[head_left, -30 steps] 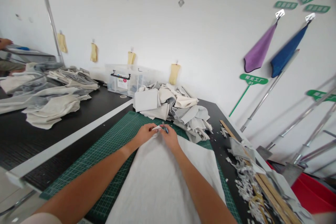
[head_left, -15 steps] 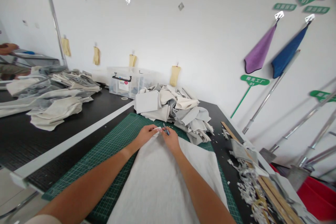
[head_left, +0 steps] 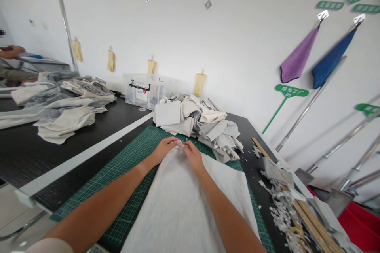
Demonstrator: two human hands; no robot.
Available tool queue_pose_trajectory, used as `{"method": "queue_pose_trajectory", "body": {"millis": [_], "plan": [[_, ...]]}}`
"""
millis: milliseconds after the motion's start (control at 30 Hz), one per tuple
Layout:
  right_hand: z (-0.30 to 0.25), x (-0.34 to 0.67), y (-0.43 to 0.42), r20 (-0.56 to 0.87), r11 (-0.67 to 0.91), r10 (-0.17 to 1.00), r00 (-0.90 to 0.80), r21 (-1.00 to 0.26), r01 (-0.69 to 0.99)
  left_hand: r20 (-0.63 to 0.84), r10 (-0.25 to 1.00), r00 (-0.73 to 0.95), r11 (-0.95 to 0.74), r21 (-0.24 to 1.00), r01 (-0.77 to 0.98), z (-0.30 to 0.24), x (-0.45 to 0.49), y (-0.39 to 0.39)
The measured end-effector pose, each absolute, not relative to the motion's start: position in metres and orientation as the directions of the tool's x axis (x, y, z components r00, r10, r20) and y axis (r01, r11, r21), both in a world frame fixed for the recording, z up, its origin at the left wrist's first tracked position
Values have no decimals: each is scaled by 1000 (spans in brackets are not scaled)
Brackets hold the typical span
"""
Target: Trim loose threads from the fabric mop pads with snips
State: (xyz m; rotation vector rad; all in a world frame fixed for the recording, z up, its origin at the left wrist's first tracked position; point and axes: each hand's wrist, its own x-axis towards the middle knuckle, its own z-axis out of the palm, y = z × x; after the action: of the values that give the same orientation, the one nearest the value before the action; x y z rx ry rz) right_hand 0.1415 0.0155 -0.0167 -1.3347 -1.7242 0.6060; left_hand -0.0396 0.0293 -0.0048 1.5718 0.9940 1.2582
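Observation:
My left hand (head_left: 164, 151) and my right hand (head_left: 192, 155) meet at the far edge of a large white cloth (head_left: 184, 205), which lies flat on a green cutting mat (head_left: 130, 162). The fingertips of both hands pinch that edge close together. Just beyond my fingers rises a heap of cream and grey fabric pieces (head_left: 204, 124). No tool shows in either hand; my fingers may hide one.
Cut scraps and wooden strips (head_left: 308, 217) lie on the black table to the right, with a red tub (head_left: 360, 225) beyond. Folded grey-and-cream cloth (head_left: 65, 106) and a clear plastic box (head_left: 142, 91) stand further back. A co-worker's hand (head_left: 12, 51) shows far left.
The small blue-handled tool by my right hand no longer shows. My hands have drawn closer on the cloth edge, and the whole view has shifted slightly.

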Motion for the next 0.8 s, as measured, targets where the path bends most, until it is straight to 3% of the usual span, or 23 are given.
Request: {"method": "queue_pose_trajectory", "body": {"millis": [133, 800], "plan": [[-16, 141, 10, 325, 325, 941, -95, -787, 524, 272, 945, 182, -284, 958, 43, -3, -40, 27], [-17, 134, 3, 418, 404, 887, -195, -501, 766, 379, 907, 182, -403, 907, 122, -24, -39, 42]]}}
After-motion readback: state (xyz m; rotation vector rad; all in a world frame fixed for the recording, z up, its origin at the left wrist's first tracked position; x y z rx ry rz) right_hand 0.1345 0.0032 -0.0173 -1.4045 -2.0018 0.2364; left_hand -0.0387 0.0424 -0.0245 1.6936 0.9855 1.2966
